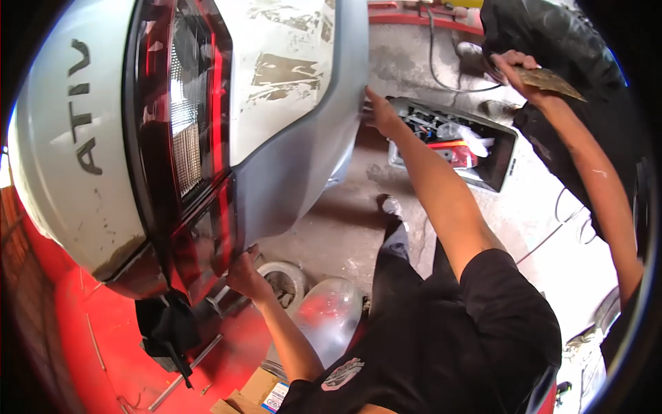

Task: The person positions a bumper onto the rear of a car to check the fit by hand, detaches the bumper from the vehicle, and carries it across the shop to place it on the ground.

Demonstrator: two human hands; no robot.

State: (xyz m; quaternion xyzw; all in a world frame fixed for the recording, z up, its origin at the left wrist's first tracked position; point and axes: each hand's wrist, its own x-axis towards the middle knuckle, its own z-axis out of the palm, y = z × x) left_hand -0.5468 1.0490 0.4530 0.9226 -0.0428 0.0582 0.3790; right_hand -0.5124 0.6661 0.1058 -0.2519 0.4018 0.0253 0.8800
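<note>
A grey, unpainted-looking bumper (296,165) lies against the white car's rear quarter, along the tail light (189,103). My left hand (249,276) is curled at the bumper's near end, just beside the lower tail light corner. At the far edge, my right hand (380,114) grips the bumper, with some fingertips hidden behind it. Its arm crosses above a dark crate (507,155) holding several parts and a red lamp. On the white body panel (276,27), brownish patches show.
A co-worker's hand (520,69) at right holds a worn brownish sheet. A black-covered object (558,34) stands behind it. Below the bumper are a round ring-shaped object (293,276), a clear plastic-wrapped item (334,317) and cardboard (252,390). A cable (433,55) runs across the floor.
</note>
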